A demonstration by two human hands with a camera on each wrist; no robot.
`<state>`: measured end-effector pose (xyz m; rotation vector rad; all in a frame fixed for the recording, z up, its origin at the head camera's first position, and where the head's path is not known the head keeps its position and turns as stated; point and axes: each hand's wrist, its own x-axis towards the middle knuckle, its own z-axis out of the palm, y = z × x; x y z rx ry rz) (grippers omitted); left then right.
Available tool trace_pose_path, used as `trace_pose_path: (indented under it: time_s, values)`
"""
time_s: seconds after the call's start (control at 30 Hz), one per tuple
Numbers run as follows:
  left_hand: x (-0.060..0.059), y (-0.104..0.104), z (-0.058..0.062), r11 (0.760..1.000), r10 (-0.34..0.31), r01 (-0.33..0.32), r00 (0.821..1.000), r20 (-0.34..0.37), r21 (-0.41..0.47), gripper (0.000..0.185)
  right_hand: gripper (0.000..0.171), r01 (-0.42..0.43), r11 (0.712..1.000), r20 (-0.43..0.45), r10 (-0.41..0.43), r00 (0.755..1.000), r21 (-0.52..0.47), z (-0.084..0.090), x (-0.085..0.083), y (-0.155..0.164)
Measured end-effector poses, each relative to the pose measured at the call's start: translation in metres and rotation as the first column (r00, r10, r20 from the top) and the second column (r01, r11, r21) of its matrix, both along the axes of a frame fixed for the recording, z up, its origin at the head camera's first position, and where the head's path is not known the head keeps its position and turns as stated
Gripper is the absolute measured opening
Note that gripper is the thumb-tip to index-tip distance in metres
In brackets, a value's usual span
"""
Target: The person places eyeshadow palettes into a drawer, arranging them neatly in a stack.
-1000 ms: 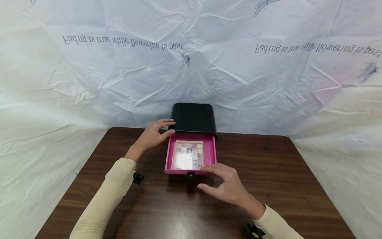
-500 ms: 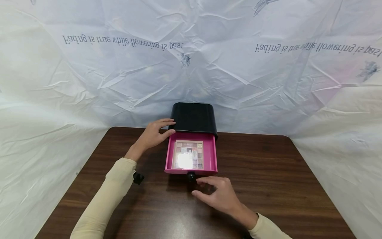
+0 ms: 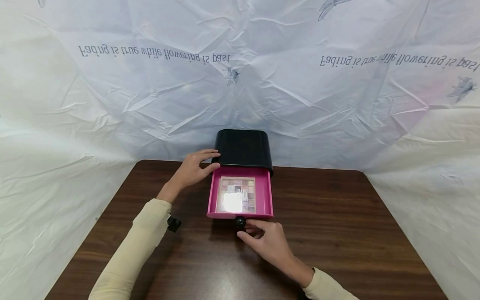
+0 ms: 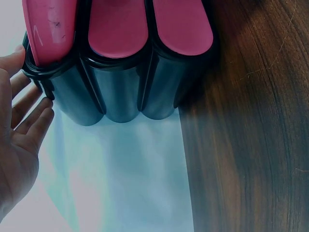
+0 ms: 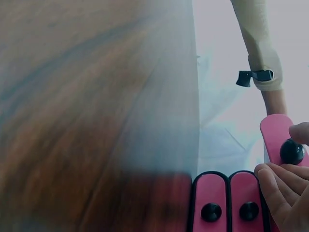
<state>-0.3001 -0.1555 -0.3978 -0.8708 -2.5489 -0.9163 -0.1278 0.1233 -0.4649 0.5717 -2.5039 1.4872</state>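
A black cabinet (image 3: 243,148) stands at the back of the table with its top pink drawer (image 3: 267,196) pulled out. Inside the drawer lies a square eyeshadow palette (image 3: 245,196) with a shiny clear lid. My left hand (image 3: 193,168) rests on the cabinet's left side, fingers extended; in the left wrist view the fingers touch the black casing's edge. At the drawer front is a round black knob (image 3: 240,222). My right hand (image 3: 270,241) is beside it, thumb and fingers (image 5: 273,186) on either side; firm contact is unclear.
Below the pulled-out drawer are two shut pink drawers (image 5: 210,193) with black knobs. The cabinet is on a dark brown wooden table (image 3: 330,225). White printed sheeting (image 3: 240,96) hangs right behind the cabinet and along the sides.
My right hand has moved from the drawer's front right corner leftward and down to the knob. My left hand, the drawer and the palette have stayed in place.
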Motion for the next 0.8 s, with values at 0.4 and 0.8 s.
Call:
trace_pose_path:
  time_s: [0.4,0.8]
  values:
    - [0.000,0.000,-0.002,1.000,0.007,-0.007,1.000,0.010,0.001,0.045,0.028,0.081,0.995,0.009,-0.081,0.997,-0.063,-0.006,-0.004,-0.009]
    - [0.000,0.000,0.000,1.000,0.009,-0.009,1.000,0.013,-0.010,0.046,0.017,0.106,0.986,-0.009,-0.108,0.994,-0.130,-0.002,-0.004,-0.013]
